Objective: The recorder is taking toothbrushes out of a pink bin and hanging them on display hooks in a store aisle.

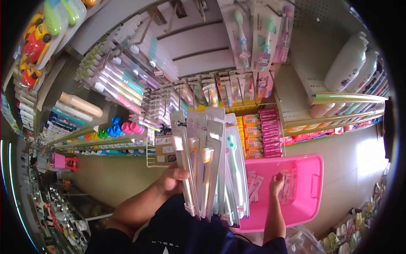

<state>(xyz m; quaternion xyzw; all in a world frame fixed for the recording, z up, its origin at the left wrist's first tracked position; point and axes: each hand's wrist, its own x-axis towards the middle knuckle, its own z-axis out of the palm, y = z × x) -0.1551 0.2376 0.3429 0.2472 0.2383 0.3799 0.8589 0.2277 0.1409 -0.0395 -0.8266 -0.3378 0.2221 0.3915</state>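
My left hand is closed around a fanned bunch of packaged toothbrushes, held upright in front of my chest. Each toothbrush sits in a clear blister pack; some have golden handles, others are pale with green bristles. Lower right, my right hand reaches down into a pink plastic bin. Its fingers are loosely bent and apart, with nothing visible in them. Beside that hand, several slim white packs lie on the bin's bottom, and more loose packs lie to its left.
Hooks ahead hold hanging toothbrush packs and larger blister packs. Under them, a wire rack holds yellow and magenta boxes. White bottles stand on the right shelf. Toy packs hang upper left.
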